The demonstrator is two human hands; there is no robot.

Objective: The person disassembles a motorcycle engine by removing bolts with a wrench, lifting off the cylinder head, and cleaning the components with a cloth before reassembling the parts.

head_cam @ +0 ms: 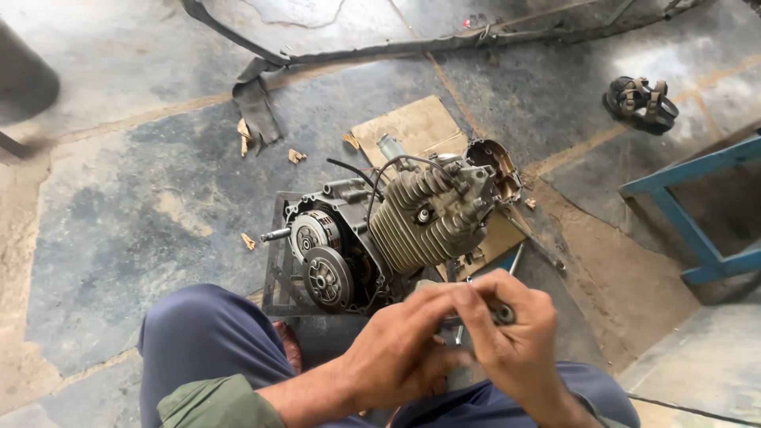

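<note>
A small motorcycle engine (396, 230) with a finned cylinder and an uncovered clutch sits on a metal stand (279, 269) on the floor in front of me. Just below it my two hands meet. My left hand (400, 349) reaches across and touches my right hand (511, 337), whose fingers are closed on a small dark metal part (502, 314). What the left fingers pinch is hidden. A thin metal tool (515, 257) lies beside the engine, just above my right hand.
A flattened cardboard sheet (412, 127) lies under and behind the engine. A black rubber strip (261, 87) runs across the floor at the back. A sandal (640, 103) sits at the upper right, a blue metal frame (690, 214) at the right. My knees fill the lower edge.
</note>
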